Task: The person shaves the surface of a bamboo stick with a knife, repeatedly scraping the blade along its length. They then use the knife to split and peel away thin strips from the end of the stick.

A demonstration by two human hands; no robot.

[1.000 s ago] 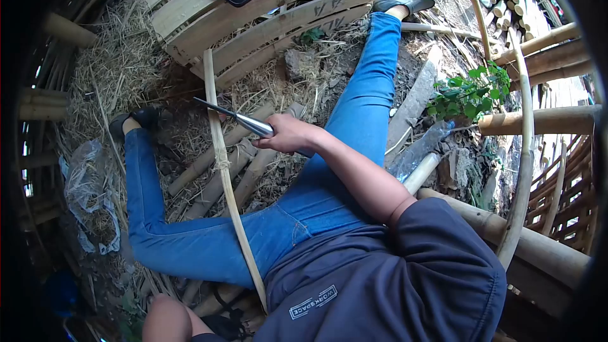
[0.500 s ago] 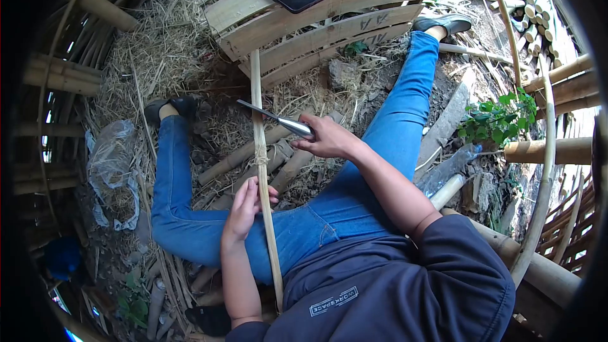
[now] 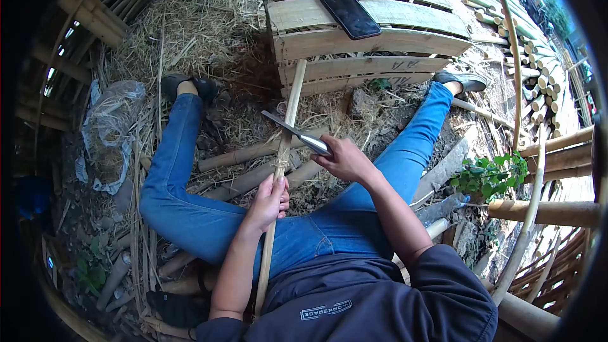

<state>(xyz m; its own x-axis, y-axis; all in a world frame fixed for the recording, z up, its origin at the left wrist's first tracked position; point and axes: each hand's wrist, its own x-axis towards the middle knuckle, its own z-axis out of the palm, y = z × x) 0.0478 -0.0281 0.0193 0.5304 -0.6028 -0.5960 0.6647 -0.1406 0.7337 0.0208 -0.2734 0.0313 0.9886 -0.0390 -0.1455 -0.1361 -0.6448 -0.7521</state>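
Observation:
A long pale bamboo strip [image 3: 289, 117] runs from near my lap up toward the slatted crate, with a knotty node partway along it. My left hand [image 3: 268, 202] is closed around the strip just below that node. Held in my right hand [image 3: 345, 159] is a knife [image 3: 310, 142] with a metal handle. Its blade lies across the strip above the node, pointing up and left. Whether the edge bites into the bamboo cannot be made out.
A wooden slatted crate [image 3: 373, 43] stands ahead, with a phone [image 3: 349, 14] on top. Cut bamboo poles [image 3: 253, 182] and straw cover the ground between my legs. A plastic bag [image 3: 114, 130] lies left; a leafy plant [image 3: 491, 176] and stacked bamboo [image 3: 541, 88] are on the right.
My left hand has gone from loose fingers beside the strip to a grip around it. The strip now leans to the right at its top. The whole view has shifted.

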